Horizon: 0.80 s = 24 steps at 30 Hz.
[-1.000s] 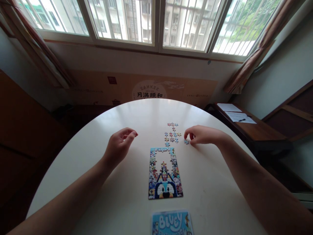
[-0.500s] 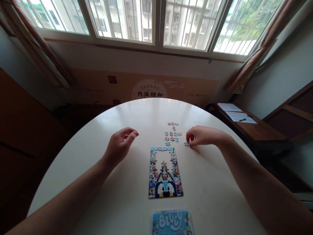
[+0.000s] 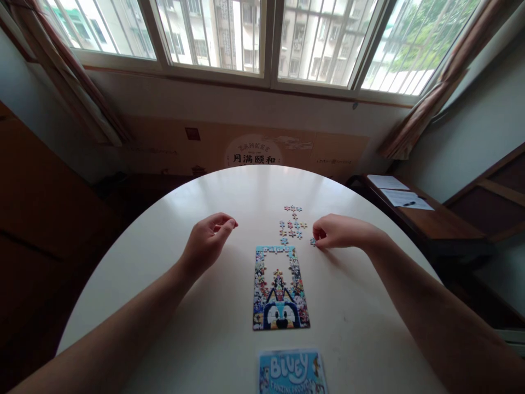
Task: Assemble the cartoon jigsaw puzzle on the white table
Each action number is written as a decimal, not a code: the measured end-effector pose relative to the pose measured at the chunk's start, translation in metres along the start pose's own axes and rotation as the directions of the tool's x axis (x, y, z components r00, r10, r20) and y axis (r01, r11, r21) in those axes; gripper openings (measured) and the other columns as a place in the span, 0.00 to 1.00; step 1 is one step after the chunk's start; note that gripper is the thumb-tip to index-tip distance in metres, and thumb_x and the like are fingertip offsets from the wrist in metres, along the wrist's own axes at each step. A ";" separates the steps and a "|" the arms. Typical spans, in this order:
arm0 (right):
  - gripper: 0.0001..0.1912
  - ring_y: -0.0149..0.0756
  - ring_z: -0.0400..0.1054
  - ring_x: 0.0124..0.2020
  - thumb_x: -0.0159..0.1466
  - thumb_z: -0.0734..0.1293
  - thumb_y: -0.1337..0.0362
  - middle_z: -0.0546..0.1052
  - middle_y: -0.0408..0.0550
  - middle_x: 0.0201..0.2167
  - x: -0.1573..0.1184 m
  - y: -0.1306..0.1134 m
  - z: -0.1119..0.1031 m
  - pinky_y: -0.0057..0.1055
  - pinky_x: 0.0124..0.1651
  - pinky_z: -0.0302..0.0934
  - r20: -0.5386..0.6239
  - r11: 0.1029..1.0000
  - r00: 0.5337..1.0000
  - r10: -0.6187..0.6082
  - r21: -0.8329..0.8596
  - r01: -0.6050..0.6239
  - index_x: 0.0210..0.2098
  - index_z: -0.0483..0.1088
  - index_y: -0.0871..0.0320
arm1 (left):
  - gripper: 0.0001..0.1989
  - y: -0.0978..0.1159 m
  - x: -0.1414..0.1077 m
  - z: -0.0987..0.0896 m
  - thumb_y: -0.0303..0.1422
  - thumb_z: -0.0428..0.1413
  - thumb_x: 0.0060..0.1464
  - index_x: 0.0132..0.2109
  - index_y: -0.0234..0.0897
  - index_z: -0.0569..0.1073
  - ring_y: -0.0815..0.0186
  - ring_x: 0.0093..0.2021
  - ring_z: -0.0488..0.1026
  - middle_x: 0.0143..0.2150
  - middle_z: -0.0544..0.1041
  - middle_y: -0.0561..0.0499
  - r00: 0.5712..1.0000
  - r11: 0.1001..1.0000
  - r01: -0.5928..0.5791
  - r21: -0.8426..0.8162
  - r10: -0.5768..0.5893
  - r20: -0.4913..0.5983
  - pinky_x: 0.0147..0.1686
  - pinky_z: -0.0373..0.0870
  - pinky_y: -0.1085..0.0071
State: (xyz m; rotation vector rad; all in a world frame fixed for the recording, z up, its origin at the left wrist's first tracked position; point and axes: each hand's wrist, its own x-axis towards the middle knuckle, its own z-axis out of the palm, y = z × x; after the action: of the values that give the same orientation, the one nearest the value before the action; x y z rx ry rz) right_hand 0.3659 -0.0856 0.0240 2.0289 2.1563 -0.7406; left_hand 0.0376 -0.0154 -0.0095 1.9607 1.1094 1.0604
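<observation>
My right hand (image 3: 338,231) is closed, its fingertips at a small bluish jigsaw piece (image 3: 313,242) on the white table. My left hand (image 3: 209,235) hovers over the table to the left, thumb and forefinger pinched together; whatever may be between them is too small to make out. Several loose jigsaw pieces (image 3: 291,225) lie in short rows between my hands. Nearer to me is a partly assembled jigsaw puzzle (image 3: 281,314), with a blue cartoon dog's face at its bottom and an open gap in its upper middle.
A blue box or card (image 3: 289,372) lettered "Bluey" lies at the near edge of view. The round white table (image 3: 164,334) fills the middle. To the right, a wooden desk (image 3: 443,219) bears papers (image 3: 404,198) and a dark pen. Barred windows stand beyond.
The whole view has shifted slightly, so things sit a little further right. Both hands keep nearly the same pose, the right still at the same jigsaw piece.
</observation>
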 end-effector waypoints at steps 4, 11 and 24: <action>0.08 0.33 0.68 0.23 0.55 0.69 0.62 0.77 0.48 0.30 0.005 0.012 0.005 0.28 0.21 0.59 0.084 0.992 0.996 0.021 0.125 -0.032 0.34 0.73 0.58 | 0.15 0.000 0.000 0.000 0.42 0.54 0.57 0.35 0.36 0.78 0.59 0.37 0.77 0.35 0.81 0.47 1.000 1.000 0.000 -0.002 0.000 0.001 0.38 0.71 0.65; 0.11 0.32 0.70 0.22 0.56 0.70 0.60 0.76 0.48 0.31 0.012 0.030 0.014 0.27 0.21 0.62 0.126 0.944 0.992 -0.031 0.329 -0.012 0.36 0.71 0.59 | 0.15 -0.001 0.000 0.000 0.42 0.53 0.58 0.35 0.36 0.78 0.58 0.38 0.77 0.35 0.81 0.47 1.000 1.000 -0.017 0.001 0.017 0.015 0.39 0.71 0.64; 0.12 0.28 0.66 0.23 0.57 0.73 0.58 0.73 0.42 0.26 0.010 0.049 0.016 0.25 0.25 0.61 0.149 0.820 0.975 -0.168 0.570 0.054 0.32 0.68 0.59 | 0.15 -0.001 -0.001 0.001 0.42 0.54 0.58 0.34 0.36 0.78 0.59 0.38 0.77 0.34 0.81 0.48 1.000 1.000 -0.028 0.008 0.028 0.009 0.40 0.71 0.64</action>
State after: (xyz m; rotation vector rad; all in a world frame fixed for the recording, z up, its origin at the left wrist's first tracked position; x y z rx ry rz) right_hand 0.4081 -0.0828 -0.0075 1.9425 2.1244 -1.6936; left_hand 0.0377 -0.0158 -0.0107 1.9907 1.0861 1.0622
